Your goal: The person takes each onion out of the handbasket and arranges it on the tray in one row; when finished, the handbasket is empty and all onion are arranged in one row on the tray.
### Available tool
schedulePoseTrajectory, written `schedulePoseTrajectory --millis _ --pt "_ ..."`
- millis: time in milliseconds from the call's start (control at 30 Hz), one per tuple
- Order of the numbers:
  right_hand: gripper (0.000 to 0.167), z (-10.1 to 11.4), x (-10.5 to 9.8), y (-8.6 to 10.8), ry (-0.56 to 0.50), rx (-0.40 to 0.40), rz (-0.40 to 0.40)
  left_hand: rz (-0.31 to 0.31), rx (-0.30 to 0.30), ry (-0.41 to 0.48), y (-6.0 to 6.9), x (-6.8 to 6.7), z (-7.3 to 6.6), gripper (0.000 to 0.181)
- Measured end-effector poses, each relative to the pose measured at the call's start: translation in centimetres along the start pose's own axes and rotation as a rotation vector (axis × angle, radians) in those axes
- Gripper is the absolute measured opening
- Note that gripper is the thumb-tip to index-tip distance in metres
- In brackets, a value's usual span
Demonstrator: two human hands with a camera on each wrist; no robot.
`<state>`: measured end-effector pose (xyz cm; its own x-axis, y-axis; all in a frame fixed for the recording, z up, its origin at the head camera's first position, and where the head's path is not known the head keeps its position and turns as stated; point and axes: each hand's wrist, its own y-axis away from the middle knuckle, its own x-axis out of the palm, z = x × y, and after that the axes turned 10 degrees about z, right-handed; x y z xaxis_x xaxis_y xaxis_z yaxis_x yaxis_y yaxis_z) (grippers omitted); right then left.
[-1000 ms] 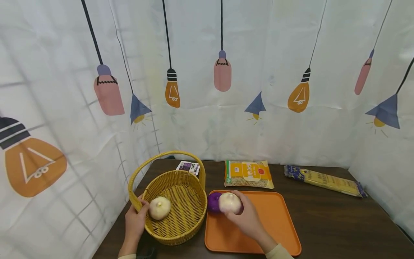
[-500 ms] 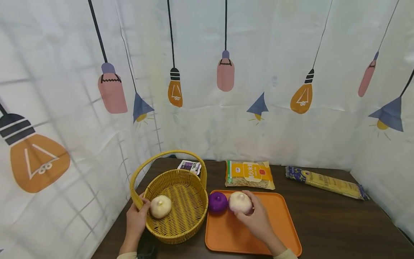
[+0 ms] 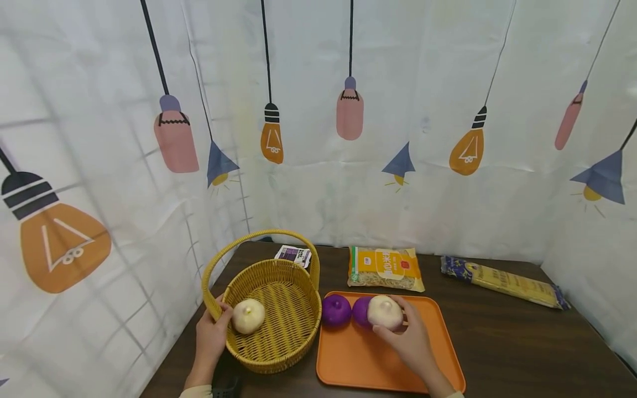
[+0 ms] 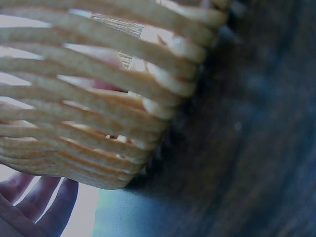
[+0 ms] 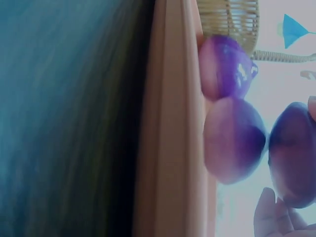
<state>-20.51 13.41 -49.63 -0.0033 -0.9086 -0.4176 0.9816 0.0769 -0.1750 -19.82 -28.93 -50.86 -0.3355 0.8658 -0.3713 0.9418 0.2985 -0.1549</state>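
My left hand (image 3: 211,337) grips the rim of the yellow wicker basket (image 3: 271,367) by the foot of its handle; in the left wrist view its fingers (image 4: 34,202) show below the weave. A white bulb-shaped vegetable (image 3: 249,316) lies inside the basket on the left. Over the orange tray (image 3: 358,365), my right hand (image 3: 410,342) holds another white bulb (image 3: 385,313) between thumb and fingers. Two purple bulbs sit at the tray's back left, one (image 3: 336,310) near the basket, the other (image 3: 360,310) partly hidden by the held bulb (image 5: 294,155), which is raised beside it in the right wrist view.
Behind the tray lies an orange and yellow food packet (image 3: 385,269). A long yellow and blue packet (image 3: 505,282) is at the back right, and a small purple and white packet (image 3: 293,255) is behind the basket.
My right hand has moved right with the white bulb, away from the basket. The second purple bulb has come into view between the first one and the held bulb. My left hand keeps its grip.
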Motion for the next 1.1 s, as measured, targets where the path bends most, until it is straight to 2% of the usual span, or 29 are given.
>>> schedulePoseTrajectory --millis 400,567,733,1100 --pt "0.080 -1.4 -1.8 -0.2 0.035 0.055 -0.052 -0.009 0.007 0.004 0.0 0.3 0.1 0.021" --pt "0.080 -1.8 -2.5 -0.4 0.036 0.067 -0.034 -0.006 0.014 0.006 0.1 0.2 0.2 0.019" --pt "0.078 -2.6 -3.1 -0.5 0.035 0.071 -0.010 0.000 0.001 -0.015 0.1 0.0 0.1 0.027" --pt "0.079 -3.6 -3.8 -0.6 0.173 0.138 -0.020 0.014 -0.013 -0.026 0.1 -0.2 0.0 0.039"
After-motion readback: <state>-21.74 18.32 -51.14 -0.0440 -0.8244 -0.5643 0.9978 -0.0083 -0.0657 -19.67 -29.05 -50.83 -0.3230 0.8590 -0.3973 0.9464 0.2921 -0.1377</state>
